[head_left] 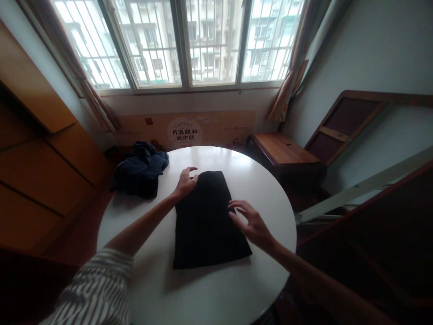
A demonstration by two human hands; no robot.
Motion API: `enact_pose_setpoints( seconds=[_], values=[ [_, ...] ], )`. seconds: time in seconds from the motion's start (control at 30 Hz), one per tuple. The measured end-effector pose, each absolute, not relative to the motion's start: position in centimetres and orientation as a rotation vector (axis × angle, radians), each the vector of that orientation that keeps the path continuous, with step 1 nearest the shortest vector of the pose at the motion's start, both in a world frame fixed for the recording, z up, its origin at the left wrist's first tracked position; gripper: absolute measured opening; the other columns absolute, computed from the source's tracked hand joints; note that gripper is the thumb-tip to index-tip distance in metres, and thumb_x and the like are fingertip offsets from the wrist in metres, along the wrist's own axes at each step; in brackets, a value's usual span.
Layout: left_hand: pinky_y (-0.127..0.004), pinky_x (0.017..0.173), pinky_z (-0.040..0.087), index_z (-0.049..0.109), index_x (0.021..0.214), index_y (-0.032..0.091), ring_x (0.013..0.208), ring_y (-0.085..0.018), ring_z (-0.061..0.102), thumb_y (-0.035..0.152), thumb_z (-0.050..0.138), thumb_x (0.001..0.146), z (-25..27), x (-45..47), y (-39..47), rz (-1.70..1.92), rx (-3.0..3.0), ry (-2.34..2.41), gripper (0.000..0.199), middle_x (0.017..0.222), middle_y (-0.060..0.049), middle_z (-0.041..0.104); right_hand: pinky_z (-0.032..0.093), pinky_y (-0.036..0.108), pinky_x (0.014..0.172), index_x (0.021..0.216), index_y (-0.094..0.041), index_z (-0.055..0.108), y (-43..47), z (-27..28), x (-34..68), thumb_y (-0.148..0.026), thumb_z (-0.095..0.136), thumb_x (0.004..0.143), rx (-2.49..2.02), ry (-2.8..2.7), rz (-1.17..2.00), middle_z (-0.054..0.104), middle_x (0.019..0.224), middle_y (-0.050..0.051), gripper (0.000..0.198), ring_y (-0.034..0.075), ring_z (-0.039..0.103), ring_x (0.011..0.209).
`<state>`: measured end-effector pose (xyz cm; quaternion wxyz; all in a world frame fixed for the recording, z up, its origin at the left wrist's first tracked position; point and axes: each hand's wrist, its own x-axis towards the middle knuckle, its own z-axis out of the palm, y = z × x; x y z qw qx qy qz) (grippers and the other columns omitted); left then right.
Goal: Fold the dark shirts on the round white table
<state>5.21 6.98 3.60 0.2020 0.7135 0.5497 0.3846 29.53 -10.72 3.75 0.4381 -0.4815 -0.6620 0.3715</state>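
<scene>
A black folded garment (pixel 209 221) lies flat on the round white table (pixel 145 280), its wider end toward me. Its exact kind cannot be made out. Over its far left edge is my left hand (pixel 186 182), fingers apart and curved, holding nothing. By the right edge, my right hand (pixel 248 221) has its thumb and fingers spread, with the fingertips at or just above the cloth; whether they touch it I cannot tell.
A heap of dark blue clothing (pixel 140 169) sits at the table's far left edge. Beyond the table on the right stands a low wooden table (pixel 284 149). Wooden cabinets (pixel 43 171) line the left side, and a printed cardboard panel (pixel 216 128) is below the barred window.
</scene>
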Motion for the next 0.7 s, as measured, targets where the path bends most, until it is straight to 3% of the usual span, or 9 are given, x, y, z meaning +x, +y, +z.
enact_pose_setpoints(
  seconds=[0.13,0.23,0.33,0.47,0.57,0.7],
  values=[
    [-0.046,0.101,0.047,0.053,0.123,0.021,0.12,-0.026,0.055,0.028,0.07,0.08,2.5,-1.7,-1.2,1.116,1.342,1.601,0.047,0.128,-0.015,0.053,0.052,0.046,0.099,0.113,-0.016,0.058,-6.0,4.2,32.7,-0.034,0.079,0.077,-1.425,-1.087,1.4,0.062,0.122,0.018,0.046,0.029,0.064,0.111],
    [-0.041,0.085,0.056,0.043,0.129,0.021,0.104,-0.023,0.065,0.031,0.075,0.079,2.3,-3.7,-5.4,1.058,0.895,1.48,0.06,0.121,-0.015,0.057,0.057,0.039,0.091,0.1,-0.012,0.062,-3.8,4.4,33.0,-0.028,0.083,0.073,-1.337,-0.929,1.675,0.068,0.107,0.017,0.038,0.025,0.07,0.093],
    [-0.037,0.082,0.057,0.044,0.126,0.016,0.094,-0.021,0.068,0.027,0.08,0.075,2.8,-3.0,-6.6,1.032,0.745,1.361,0.063,0.107,-0.013,0.064,0.059,0.03,0.079,0.089,-0.011,0.064,-2.2,4.6,32.1,-0.028,0.082,0.076,-1.31,-1.003,1.767,0.069,0.098,0.014,0.028,0.018,0.069,0.084],
    [-0.034,0.078,0.056,0.06,0.105,0.011,0.089,-0.023,0.069,0.036,0.088,0.066,3.4,-0.8,-4.9,0.857,0.876,1.341,0.054,0.091,-0.011,0.071,0.051,0.019,0.051,0.075,-0.014,0.06,-0.5,4.5,30.6,-0.026,0.088,0.068,-1.423,-1.082,1.779,0.063,0.07,0.003,0.032,0.01,0.059,0.059],
    [-0.037,0.079,0.056,0.065,0.095,0.01,0.088,-0.028,0.07,0.041,0.091,0.058,3.4,0.5,-3.5,0.758,1.013,1.305,0.054,0.084,-0.011,0.072,0.039,0.016,0.04,0.067,-0.015,0.056,0.1,4.6,29.9,-0.024,0.092,0.06,-1.481,-1.158,1.783,0.051,0.054,-0.005,0.038,0.006,0.046,0.046],
    [-0.04,0.083,0.058,0.051,0.127,0.015,0.087,-0.025,0.071,0.034,0.09,0.064,2.9,1.3,-3.3,0.982,1.08,1.287,0.077,0.096,-0.01,0.072,0.04,0.018,0.041,0.072,-0.015,0.06,-0.2,5.1,29.4,-0.027,0.09,0.063,-1.492,-1.229,1.781,0.055,0.055,-0.003,0.034,0.008,0.049,0.048]
  ],
)
